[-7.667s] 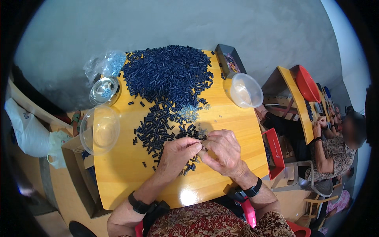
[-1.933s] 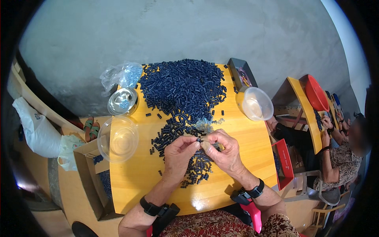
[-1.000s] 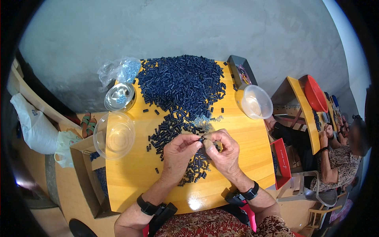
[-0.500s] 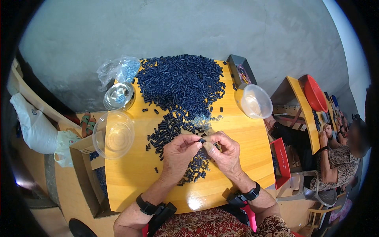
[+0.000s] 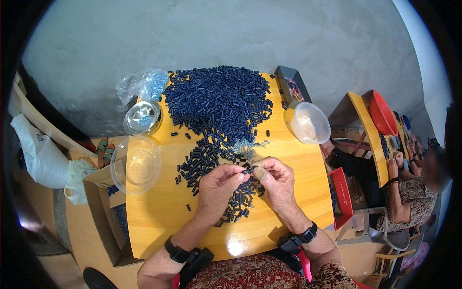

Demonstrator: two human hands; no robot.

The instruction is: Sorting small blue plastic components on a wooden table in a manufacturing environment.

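My left hand (image 5: 216, 188) is closed, its thumb and fingertips pinching a small black plastic piece (image 5: 245, 172). Close beside it, my right hand (image 5: 275, 183) is pinched too, thumb against fingers; whatever sits in its fingertips is too small and covered to name. Both hands hover over the near part of a loose spread of black plastic pieces (image 5: 199, 161). Just beyond the fingers lies a small heap of thin silvery metal parts (image 5: 243, 148). A large pile of the same black pieces (image 5: 219, 98) covers the far part of the yellow wooden table (image 5: 293, 207).
Left on the table are a clear plastic tub (image 5: 136, 164), a metal bowl (image 5: 143, 118) and a plastic bag of silvery parts (image 5: 155, 84). A translucent tub (image 5: 311, 123) and dark tray (image 5: 292, 86) stand right. A cardboard box (image 5: 103, 226) flanks the table; another person sits far right.
My right fingertips have drawn slightly away from the black piece, which stays in my left fingers. The left hand has hardly moved.
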